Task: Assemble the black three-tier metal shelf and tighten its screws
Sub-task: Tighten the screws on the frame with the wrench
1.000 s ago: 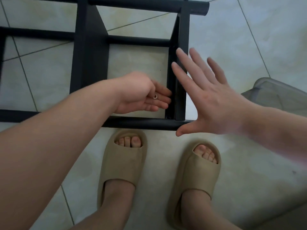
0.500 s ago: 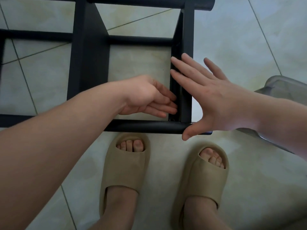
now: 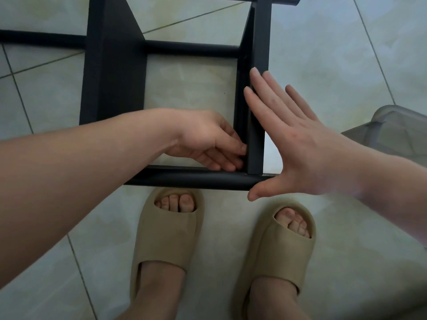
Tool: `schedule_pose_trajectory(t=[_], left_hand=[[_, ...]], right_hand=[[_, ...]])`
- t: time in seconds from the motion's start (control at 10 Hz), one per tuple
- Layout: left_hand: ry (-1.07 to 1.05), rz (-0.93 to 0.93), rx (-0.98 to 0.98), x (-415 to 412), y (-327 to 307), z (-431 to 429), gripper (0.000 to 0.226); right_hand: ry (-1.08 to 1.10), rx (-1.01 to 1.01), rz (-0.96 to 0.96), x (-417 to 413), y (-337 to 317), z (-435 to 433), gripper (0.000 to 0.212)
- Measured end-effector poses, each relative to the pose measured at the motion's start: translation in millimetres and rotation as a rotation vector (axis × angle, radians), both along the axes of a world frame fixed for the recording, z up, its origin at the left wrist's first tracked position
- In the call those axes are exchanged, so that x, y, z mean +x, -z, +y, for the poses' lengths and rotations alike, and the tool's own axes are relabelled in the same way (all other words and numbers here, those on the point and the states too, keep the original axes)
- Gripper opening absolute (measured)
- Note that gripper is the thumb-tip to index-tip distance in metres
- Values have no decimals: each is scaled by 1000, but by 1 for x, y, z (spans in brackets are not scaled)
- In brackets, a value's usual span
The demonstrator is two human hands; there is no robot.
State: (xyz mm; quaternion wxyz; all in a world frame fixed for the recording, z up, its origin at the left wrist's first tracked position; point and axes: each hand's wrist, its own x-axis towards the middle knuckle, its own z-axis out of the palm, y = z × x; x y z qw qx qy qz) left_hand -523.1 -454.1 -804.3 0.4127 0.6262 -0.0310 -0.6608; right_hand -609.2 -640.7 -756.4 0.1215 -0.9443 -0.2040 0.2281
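Dim, cool, even light; soft shadows on the floor tiles (image 3: 323,65); wide-angle bending at the edges; slight overall softness.

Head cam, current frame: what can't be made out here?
- Head view: whether the left hand holds anything; its curled fingers, against the end panel, hide it.
- Head view: screws or holes at that corner; black on black, too small.
- Head view: shelf frame cut off by top and left edges; tiers uncountable.
- Head view: grey container cut off by right edge; contents unclear.
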Motion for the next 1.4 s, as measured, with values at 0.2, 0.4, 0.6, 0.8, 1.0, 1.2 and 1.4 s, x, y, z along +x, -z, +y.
schedule_pose_trajectory(t=[0.2,0.4,0.6,0.8,1.0,1.2,1.4], left_hand=[[169,76,-8,6,-1,-12,7],[243,143,27,15,0,-25,13],[299,156,73,16,2,-31,17],[307,186,105,18,3,-32,15],[316,207,115,19,4,-32,13],[270,257,109,19,7,-32,17],[274,274,98,20,5,-30,10]], right_hand=[[14,4,42,3,-3,-1,144],[14,7,42,3,-3,-1,144],[16,11,34,3,-1,-1,144],[15,13,27,3,0,-1,144],[17,15,25,3,0,-1,144],[18,18,22,2,0,-2,144],[17,17,16,3,1,-2,144]])
